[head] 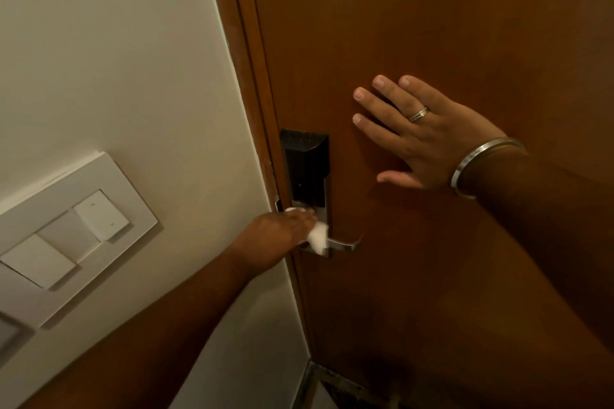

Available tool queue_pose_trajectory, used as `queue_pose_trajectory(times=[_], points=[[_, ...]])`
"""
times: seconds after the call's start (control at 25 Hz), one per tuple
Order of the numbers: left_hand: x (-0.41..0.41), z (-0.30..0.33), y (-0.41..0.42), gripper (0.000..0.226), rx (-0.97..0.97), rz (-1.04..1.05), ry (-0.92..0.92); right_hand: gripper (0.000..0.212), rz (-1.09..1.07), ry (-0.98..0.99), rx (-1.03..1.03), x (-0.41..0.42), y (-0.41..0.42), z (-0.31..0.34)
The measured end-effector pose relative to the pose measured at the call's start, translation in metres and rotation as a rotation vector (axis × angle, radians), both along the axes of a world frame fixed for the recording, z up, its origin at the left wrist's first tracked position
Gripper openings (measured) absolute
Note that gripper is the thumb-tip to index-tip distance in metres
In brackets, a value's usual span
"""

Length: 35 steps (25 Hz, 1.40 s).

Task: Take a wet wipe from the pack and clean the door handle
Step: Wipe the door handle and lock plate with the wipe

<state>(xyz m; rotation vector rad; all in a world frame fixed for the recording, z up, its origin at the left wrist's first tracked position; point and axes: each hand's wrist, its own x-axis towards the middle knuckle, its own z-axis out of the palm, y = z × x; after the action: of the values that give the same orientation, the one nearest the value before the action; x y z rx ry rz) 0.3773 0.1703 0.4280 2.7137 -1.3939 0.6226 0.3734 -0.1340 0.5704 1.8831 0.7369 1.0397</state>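
A cream wall (116, 60) is filling the left half of the frame. At the lower left of it a white switch plate (66, 242) is sitting tilted in the view, carrying several flat rocker switches (101, 214).

From the bottom left a bare forearm is reaching up toward the middle of the frame. The left hand (279, 236) at its end is pressing against the lock plate at the door's edge, just below centre. Its fingers (304, 213) are curled closed around a crumpled white wipe (318, 237), which is showing below and to the right of the knuckles; a small bit of white is also peeking out above the hand. The wipe is touching the base of the door handle (344, 243), a silver lever that is sticking out to the right from the plate and bending at its tip.

Just above the hand a dark lock box (307, 166) is standing upright on the door, backed by a narrow silver plate (327, 196). A brown wooden frame (246, 43) is running diagonally from the top centre down to the lock, dividing wall from door.

The brown door (432, 10) is covering the right half of the frame. The right hand (422, 139) is lying flat on it at centre right, well apart from the handle, fingers (382, 100) spread fully open and holding nothing. A ring (419, 113) is sitting on one finger and a metal bangle (478, 166) is circling the wrist. The right forearm is stretching away toward the lower right corner.

At the bottom centre a dark strip of floor (332, 388) is showing beneath the door's corner.
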Motion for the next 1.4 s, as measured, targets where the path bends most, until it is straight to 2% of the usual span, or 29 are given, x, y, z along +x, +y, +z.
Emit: queue_pose_trajectory(times=[0.16, 0.28, 0.36, 0.52, 0.6, 0.72, 0.88, 1.08, 1.24, 1.32, 1.4], points=[[0.007, -0.004, 0.002, 0.060, -0.050, 0.014, -0.037, 0.095, -0.012, -0.001, -0.012, 0.000, 0.001, 0.001], [-0.006, -0.025, -0.002, 0.063, -0.044, -0.064, -0.080, 0.095, 0.004, -0.001, -0.003, 0.002, 0.000, 0.000], [-0.015, -0.035, -0.003, 0.065, -0.041, -0.096, -0.047, 0.095, 0.008, -0.008, 0.001, 0.001, 0.001, 0.001], [-0.003, -0.032, -0.006, 0.063, -0.311, 0.104, 0.136, 0.095, 0.004, -0.003, -0.003, 0.001, 0.003, 0.002], [-0.004, -0.037, -0.008, 0.064, -0.292, 0.098, 0.092, 0.095, 0.004, -0.009, -0.008, 0.001, 0.003, 0.001], [-0.016, -0.055, -0.012, 0.066, -0.211, -0.022, 0.034, 0.095, -0.003, -0.020, -0.010, 0.001, 0.002, 0.000], [-0.008, -0.046, -0.015, 0.068, -0.434, 0.164, 0.133, 0.095, -0.005, 0.002, -0.008, -0.001, 0.002, 0.001], [-0.018, -0.037, -0.018, 0.065, -0.150, -0.009, -0.012, 0.095, -0.007, 0.008, -0.010, 0.000, 0.002, -0.001], [-0.043, -0.030, -0.050, 0.055, -0.201, 0.052, -0.022, 0.096, -0.009, -0.004, -0.018, -0.001, 0.004, 0.001], [-0.050, -0.026, -0.085, 0.046, -0.244, 0.060, 0.036, 0.096, -0.015, -0.013, -0.019, -0.002, 0.004, 0.001], [-0.049, -0.016, -0.113, 0.036, -0.154, 0.185, 0.101, 0.096, -0.014, -0.004, -0.015, -0.001, 0.003, 0.002]])
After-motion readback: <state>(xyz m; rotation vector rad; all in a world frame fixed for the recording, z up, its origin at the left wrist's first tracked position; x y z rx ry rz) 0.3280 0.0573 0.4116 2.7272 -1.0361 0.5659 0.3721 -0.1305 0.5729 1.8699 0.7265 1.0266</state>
